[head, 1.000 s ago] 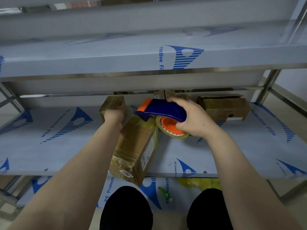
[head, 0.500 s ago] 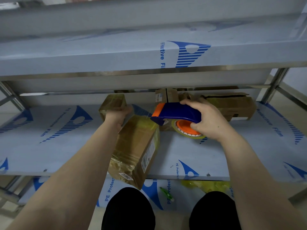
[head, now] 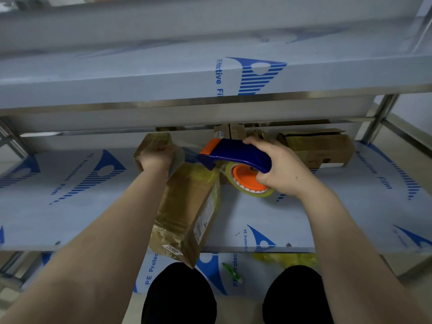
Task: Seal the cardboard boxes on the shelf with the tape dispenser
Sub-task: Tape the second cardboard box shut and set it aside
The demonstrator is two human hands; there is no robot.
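Both reach fwd: L hand (head: 157, 157) grips box (head: 187, 202), R hand (head: 280, 167) dispenser (head: 233, 153).

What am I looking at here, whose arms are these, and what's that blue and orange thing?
No machine here: a person works with bare hands. The one view comes from a camera worn on their head, looking forward and down, so the arms reach in from below. The right hand grips a blue and orange tape dispenser, which carries a roll of clear tape. The left hand holds the far end of a long cardboard box lying on a metal shelf covered in blue-printed protective film. Further back at the right sits an open box.
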